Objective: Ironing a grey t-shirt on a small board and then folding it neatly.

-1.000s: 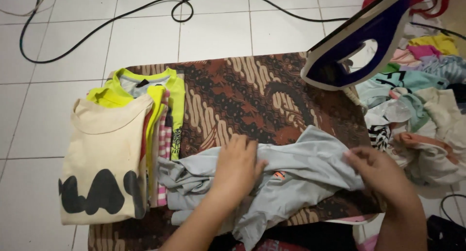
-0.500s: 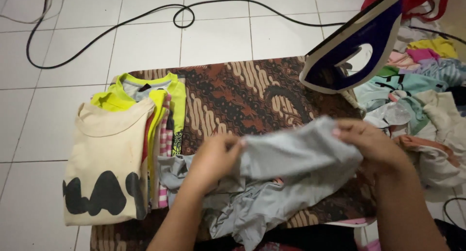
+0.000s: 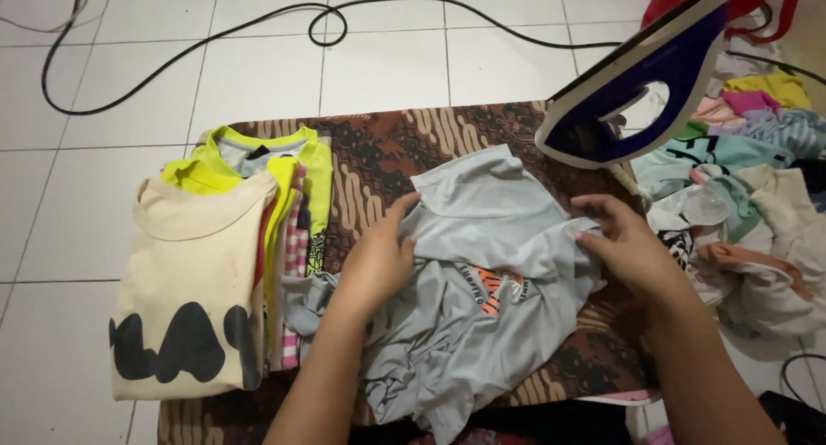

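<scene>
On the left edge of the batik cloth (image 3: pixel 379 153) a stack of folded shirts (image 3: pixel 215 264) lies finished, a cream one on top, while the grey shirt (image 3: pixel 482 299) at the middle is crumpled and only half spread, and a heap of unfolded clothes (image 3: pixel 757 204) waits off the right edge behind the upright iron (image 3: pixel 637 84). The left hand (image 3: pixel 379 260) pinches the grey shirt's left fold with curled fingers. The right hand (image 3: pixel 624 239) grips its right edge, fingers closed on the fabric.
</scene>
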